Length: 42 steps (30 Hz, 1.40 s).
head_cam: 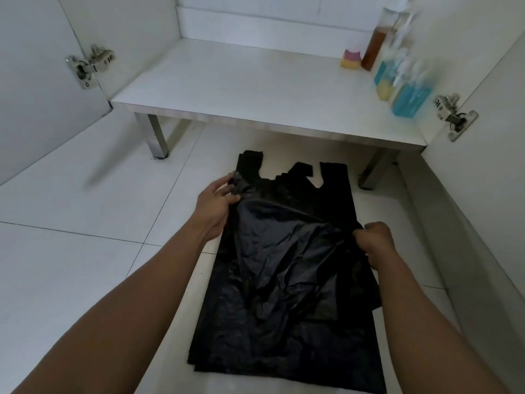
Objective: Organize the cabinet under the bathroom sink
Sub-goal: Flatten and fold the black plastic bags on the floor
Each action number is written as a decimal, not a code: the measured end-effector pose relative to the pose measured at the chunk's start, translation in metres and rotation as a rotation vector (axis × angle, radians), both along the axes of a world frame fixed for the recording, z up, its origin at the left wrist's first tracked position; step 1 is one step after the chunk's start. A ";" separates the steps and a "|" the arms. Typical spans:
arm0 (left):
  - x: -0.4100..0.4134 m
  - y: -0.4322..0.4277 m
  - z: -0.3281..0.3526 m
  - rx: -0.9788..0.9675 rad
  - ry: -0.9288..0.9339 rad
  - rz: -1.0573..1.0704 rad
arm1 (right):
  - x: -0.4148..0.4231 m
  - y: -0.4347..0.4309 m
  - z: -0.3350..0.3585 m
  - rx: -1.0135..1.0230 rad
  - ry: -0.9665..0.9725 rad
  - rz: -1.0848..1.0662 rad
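Though the cabinet shelf [227, 81] waits at 12 o'clock, the stack of black bags [284, 331] lies on the floor at 6. I judge the film light, limp and slippery, best taken by its edges. My left hand [216, 203] pinches the top bag [284, 237] at 10 o'clock; my right hand [375, 240] clamps its 3 o'clock edge.

Black plastic bags [287, 322] stacked flat on floor, top one lifted.
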<state>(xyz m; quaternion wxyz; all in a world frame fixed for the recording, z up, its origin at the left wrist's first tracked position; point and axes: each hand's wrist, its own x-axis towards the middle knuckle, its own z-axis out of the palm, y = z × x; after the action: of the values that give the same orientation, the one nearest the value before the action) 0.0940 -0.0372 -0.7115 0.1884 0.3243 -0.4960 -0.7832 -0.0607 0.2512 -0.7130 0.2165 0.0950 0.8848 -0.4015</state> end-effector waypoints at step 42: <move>0.061 0.102 -0.061 -1.616 -0.573 -0.769 | 0.083 0.021 -0.046 0.429 0.432 0.547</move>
<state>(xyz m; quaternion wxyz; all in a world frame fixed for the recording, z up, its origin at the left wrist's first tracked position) 0.1548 0.0649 -0.7729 -0.0444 0.0893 -0.9899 -0.1002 0.0225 0.2723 -0.7593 0.0996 -0.1874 0.9662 -0.1460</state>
